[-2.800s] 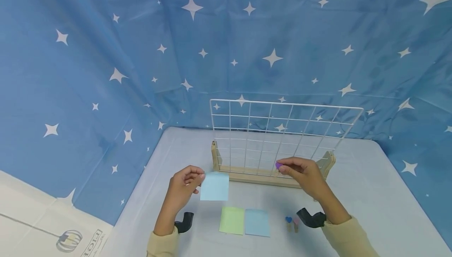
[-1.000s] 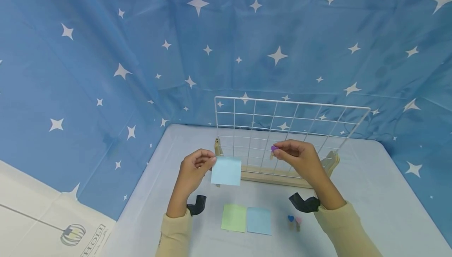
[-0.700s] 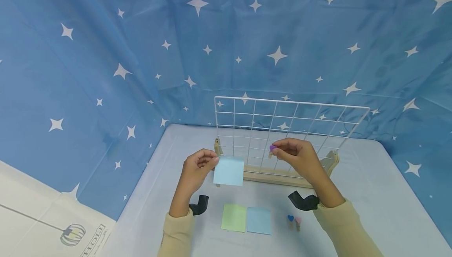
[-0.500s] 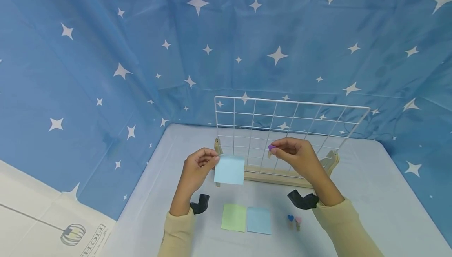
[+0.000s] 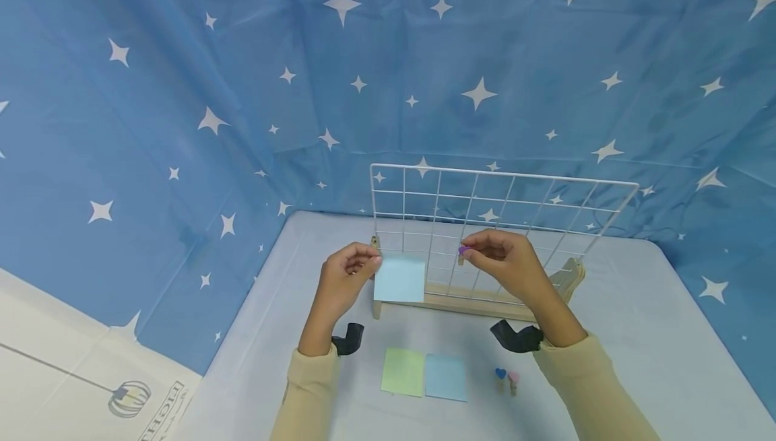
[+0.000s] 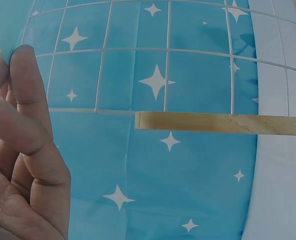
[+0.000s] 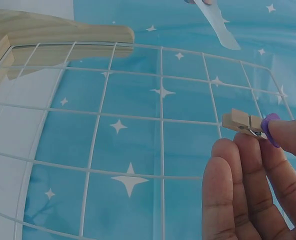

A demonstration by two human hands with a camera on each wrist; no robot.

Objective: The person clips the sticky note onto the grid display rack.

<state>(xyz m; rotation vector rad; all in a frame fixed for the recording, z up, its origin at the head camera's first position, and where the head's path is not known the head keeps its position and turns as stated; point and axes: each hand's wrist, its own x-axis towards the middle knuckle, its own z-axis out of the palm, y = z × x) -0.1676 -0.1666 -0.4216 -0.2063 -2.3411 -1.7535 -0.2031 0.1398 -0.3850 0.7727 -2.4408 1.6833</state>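
Note:
My left hand (image 5: 347, 278) pinches a light blue sticky note (image 5: 400, 279) by its upper left corner, in front of the left part of a white wire grid (image 5: 503, 175). Between thumb and fingers of my right hand (image 5: 506, 259) is a small wooden clothespin (image 7: 243, 122) with a purple heart (image 7: 271, 130) on its end. In the right wrist view its wooden tip points away from the fingers, toward the grid. On the table lie a green sticky note (image 5: 403, 372), a second blue sticky note (image 5: 446, 377), and two clothespins, one with a blue heart (image 5: 500, 374), one with a pink heart (image 5: 514, 377).
The grid stands in a wooden base (image 5: 479, 304) with an upright foot at each end. Behind the white table (image 5: 267, 333) hangs a blue cloth (image 5: 388, 44) with white stars. A printed white sheet (image 5: 73, 374) shows at lower left.
My left hand has carried the blue sticky note up and right, toward the grid. With the purple-heart clothespin, my right hand has moved up and slightly left, so both hands are closer together.

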